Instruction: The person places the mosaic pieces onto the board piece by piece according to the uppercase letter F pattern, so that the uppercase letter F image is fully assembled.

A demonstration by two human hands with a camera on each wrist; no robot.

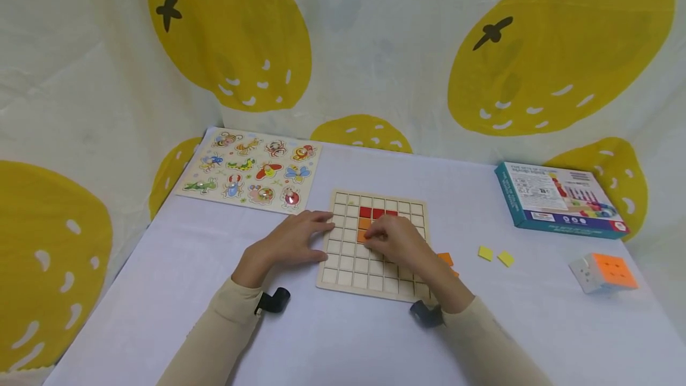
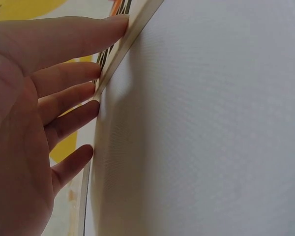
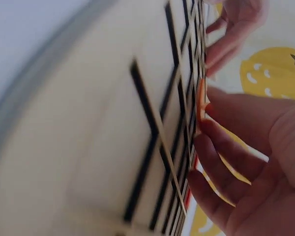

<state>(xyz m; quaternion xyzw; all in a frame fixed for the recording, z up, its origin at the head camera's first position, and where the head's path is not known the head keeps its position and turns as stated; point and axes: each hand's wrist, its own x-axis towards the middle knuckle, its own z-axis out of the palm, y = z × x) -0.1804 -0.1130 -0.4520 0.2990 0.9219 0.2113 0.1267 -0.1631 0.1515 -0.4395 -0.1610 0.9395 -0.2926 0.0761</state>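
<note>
Fingers of your right hand (image 1: 399,240) pinch an orange tile (image 3: 202,105) at the middle of the wooden board (image 1: 360,265), nearer than the red tiles (image 1: 365,212); your left hand (image 1: 293,238), fingers apart, touches the board's left edge.

Two hands (image 1: 289,242) (image 1: 401,242) are touching one grid board (image 1: 347,262); twelve animal pictures (image 1: 241,164) are lying at its ten o'clock, two yellow tiles (image 1: 485,253) (image 1: 505,258) and one cube (image 1: 605,273) at three.

Long, lightly creased beige sleeves (image 1: 217,332) end beside two small, rounded black wrist cameras (image 1: 280,299).
</note>
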